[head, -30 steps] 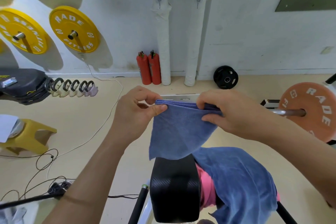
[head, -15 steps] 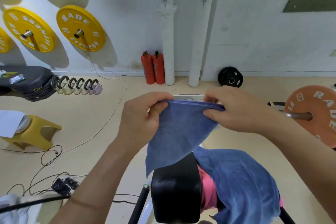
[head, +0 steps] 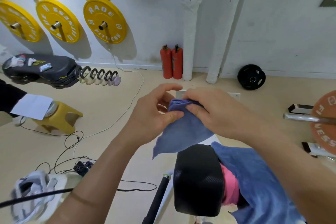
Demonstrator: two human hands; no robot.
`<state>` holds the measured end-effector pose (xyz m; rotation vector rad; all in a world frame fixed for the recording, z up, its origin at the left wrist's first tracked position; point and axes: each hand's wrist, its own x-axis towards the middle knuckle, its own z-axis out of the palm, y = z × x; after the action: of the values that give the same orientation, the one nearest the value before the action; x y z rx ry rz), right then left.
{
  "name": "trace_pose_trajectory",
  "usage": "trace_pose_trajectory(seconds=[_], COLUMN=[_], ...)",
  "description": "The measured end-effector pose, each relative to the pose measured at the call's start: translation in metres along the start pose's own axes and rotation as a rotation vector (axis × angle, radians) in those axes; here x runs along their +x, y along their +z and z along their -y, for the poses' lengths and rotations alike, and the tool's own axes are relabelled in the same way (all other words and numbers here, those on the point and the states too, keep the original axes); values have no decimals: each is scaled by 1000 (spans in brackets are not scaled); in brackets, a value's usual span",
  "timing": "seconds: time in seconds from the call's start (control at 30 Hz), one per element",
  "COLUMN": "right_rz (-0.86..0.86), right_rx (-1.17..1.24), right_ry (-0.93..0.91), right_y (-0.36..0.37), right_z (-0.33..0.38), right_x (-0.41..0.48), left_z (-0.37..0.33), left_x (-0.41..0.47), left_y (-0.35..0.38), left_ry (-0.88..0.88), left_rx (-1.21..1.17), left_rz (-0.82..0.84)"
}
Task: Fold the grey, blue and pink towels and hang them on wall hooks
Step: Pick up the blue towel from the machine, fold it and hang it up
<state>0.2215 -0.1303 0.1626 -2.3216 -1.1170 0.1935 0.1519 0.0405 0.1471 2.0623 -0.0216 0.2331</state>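
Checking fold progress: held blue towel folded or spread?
Folded: layered edges show atop the held blue towel, pinched by left hand and right hand.

Folded blue towel [head: 183, 132]: cloth with a short, fine, matt nap. Second blue towel [head: 258, 178], draped: thicker cloth, with a fuzzy, mottled pile. Pink towel [head: 231, 185]: soft, matt cloth. Black bench pad [head: 198, 182]: woven carbon-look skin, low sheen. Barbell shaft [head: 298, 117]: bare metal, bright and polished. Yellow plate [head: 113, 12]: smooth and faintly glossy, with a metal peg [head: 103, 24] at its centre. Fire extinguishers [head: 171, 63]: red, glossy. Floor [head: 101, 107]: smooth, matt beige. White sheet [head: 32, 105]: paper.
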Motion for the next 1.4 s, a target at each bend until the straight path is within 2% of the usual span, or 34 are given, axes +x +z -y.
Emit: trace_pose_trajectory(seconds=[0.07, 0.17, 0.27, 0.4, 0.47, 0.53, 0.63, 0.73, 0.8, 0.87, 0.9, 1.0, 1.1, 1.17, 1.27, 1.4], right_rz=[-26, -127, -287, -518, -533, -471, -326, -275, -366, -483, -512, -475, -550, -673, -763, -808], right_rx=[-4, 44, 124, 123, 24, -116, -257, -296, -142, 136, 231, 293, 249, 243, 313, 431], right_ry=[-47, -85, -52, 101, 240, 434, 678, 800, 860, 934, 973, 1088, 1033, 990, 975, 1167], right_y=[12, 31, 51, 75, 76, 75, 84, 108, 127, 144, 150, 157, 147, 131, 119, 176], right_z=[21, 61, 103, 148, 159, 160, 156, 150, 146, 141, 135, 108, 75, 54, 31, -10], right_x=[8, 15, 20, 24, 22, 11, -20, -54, -72, -84, -91, -112, -121, -124, -138, -174], left_z=[18, 51, 83, 126, 139, 149, 175, 197, 204, 206, 208, 213, 208, 196, 187, 229], left_x=[-10, -36, -70, -118, -139, -152, -150, -145, -144, -145, -144, -127, -96, -72, -43, -26], left_y=[-19, -43, -77, -127, -148, -172, -196, -191, -175, -157, -148, -120, -92, -71, -44, 7], left_ry=[-112, -229, -276, -310, -366, -398, -417, -468, -547, -617, -622, -578, -430, -322, -176, -30], left_rx=[11, 41, -125, -178, -238, -375, -641, -814, -930, -957, -922, -676, -403, -351, -268, -16], left_rz=[149, 283, 410, 607, 714, 754, 630, 433, 332, 291, 295, 306, 278, 195, 98, 106])
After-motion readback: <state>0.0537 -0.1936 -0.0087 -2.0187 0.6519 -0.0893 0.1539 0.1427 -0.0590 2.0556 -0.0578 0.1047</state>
